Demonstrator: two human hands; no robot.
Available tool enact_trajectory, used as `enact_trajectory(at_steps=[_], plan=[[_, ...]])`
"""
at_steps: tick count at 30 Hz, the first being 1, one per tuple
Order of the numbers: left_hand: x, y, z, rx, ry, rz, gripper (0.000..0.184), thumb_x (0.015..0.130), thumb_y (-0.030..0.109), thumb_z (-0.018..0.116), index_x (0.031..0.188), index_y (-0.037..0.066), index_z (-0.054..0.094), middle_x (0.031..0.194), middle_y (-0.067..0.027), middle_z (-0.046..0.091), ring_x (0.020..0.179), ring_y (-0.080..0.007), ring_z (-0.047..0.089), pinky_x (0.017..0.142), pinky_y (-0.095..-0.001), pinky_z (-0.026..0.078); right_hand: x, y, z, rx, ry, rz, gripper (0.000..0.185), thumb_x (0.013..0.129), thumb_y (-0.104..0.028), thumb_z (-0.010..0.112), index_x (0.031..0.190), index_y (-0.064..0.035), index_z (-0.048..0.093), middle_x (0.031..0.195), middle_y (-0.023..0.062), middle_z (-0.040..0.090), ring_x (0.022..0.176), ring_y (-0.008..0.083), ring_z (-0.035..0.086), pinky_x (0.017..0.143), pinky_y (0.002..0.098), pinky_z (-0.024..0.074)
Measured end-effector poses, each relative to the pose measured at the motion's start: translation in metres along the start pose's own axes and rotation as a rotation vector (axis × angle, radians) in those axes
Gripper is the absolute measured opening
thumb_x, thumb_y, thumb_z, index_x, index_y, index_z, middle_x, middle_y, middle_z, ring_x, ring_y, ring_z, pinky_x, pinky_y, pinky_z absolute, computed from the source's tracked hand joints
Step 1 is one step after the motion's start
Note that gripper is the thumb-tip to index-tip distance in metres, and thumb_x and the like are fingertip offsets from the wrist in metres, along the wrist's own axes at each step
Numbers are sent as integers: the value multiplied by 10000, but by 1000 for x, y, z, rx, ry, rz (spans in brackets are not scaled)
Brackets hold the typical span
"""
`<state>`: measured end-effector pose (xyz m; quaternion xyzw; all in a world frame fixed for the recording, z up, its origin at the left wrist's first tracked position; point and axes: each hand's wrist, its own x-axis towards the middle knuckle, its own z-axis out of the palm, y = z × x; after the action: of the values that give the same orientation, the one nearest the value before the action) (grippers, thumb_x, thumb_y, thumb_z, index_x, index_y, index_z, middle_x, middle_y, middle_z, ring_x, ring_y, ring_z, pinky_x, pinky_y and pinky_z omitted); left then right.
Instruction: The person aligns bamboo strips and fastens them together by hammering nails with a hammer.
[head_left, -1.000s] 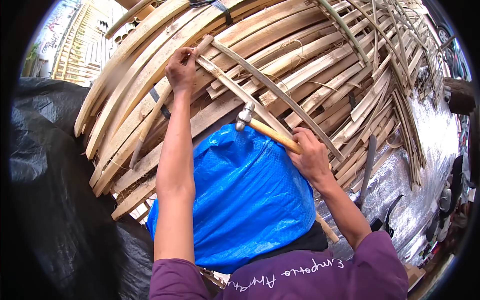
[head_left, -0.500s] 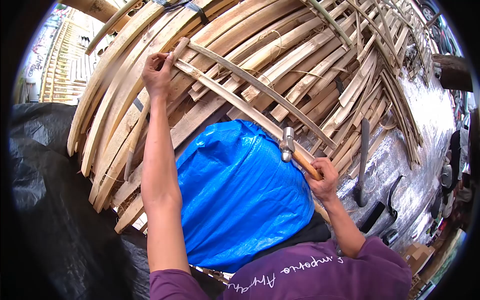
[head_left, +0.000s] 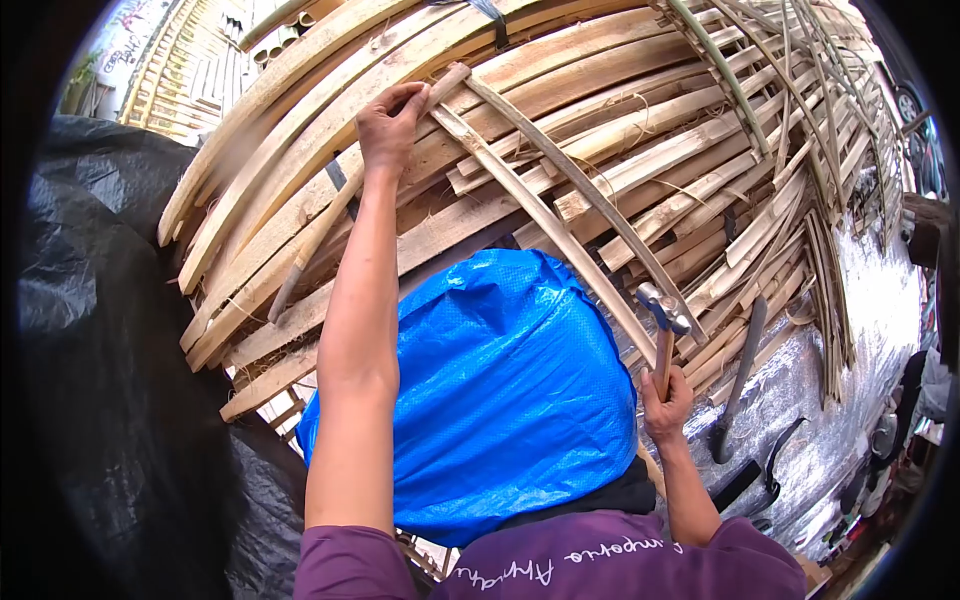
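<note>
My left hand [head_left: 388,125] pinches the end of a short wooden piece [head_left: 444,88], where two long strips come close together. One pale strip [head_left: 545,215] runs from there down to the right; a darker, curved strip [head_left: 590,190] lies beside it. In my right hand [head_left: 667,405] is a hammer [head_left: 665,310], held upright by its wooden handle with the metal head above my fingers, near the lower ends of both strips. Blue sheeting [head_left: 510,390] covers my lap between my arms.
Curved wooden slats [head_left: 300,120] are stacked across the top and left. Black sheeting [head_left: 120,380] hangs at the left. A long dark blade [head_left: 742,385] and a black strap [head_left: 783,460] lie on silvery sheeting [head_left: 820,440] at the right.
The hammer has swung from pointing left to standing upright, as my right hand moved down and to the right. My left hand keeps its hold on the short piece.
</note>
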<state>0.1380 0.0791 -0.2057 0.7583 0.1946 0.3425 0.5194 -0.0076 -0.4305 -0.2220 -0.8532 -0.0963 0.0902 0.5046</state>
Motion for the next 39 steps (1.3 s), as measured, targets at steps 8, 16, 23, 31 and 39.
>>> enact_trajectory(at_steps=[8,16,23,31,39], plan=[[1,1,-5,29,-11,-42,137,900,83,761,1027,30,767,955,-53,758,850,-82,681,790,-222,545,-3,0,18,81,-66,-26,226,920,-164,744,833,-40,576,548,-6,484,489,66,448,468,272,355],[1,4,-8,4,41,-37,133,891,94,774,1007,32,765,941,-59,760,834,-83,681,767,-227,543,-1,-1,18,84,-91,-29,214,915,-154,743,840,-38,579,541,13,495,492,71,476,471,272,362],[0,2,-7,71,-14,-26,150,893,85,769,1035,40,764,953,-60,762,843,-79,680,774,-220,551,-4,-3,14,103,39,172,202,937,-157,712,859,-32,573,640,-20,495,566,56,442,506,259,353],[8,-14,-8,74,-10,39,150,882,127,787,1009,48,777,951,-44,763,857,-79,676,811,-224,531,-24,29,-3,127,244,240,224,892,-90,728,834,-64,513,703,-27,481,605,61,421,552,241,369],[9,-15,-9,78,-20,57,160,882,146,790,1010,50,778,956,-47,764,871,-87,681,821,-224,525,-12,29,3,144,297,307,275,881,-133,769,976,-46,526,893,56,692,617,55,515,567,237,423]])
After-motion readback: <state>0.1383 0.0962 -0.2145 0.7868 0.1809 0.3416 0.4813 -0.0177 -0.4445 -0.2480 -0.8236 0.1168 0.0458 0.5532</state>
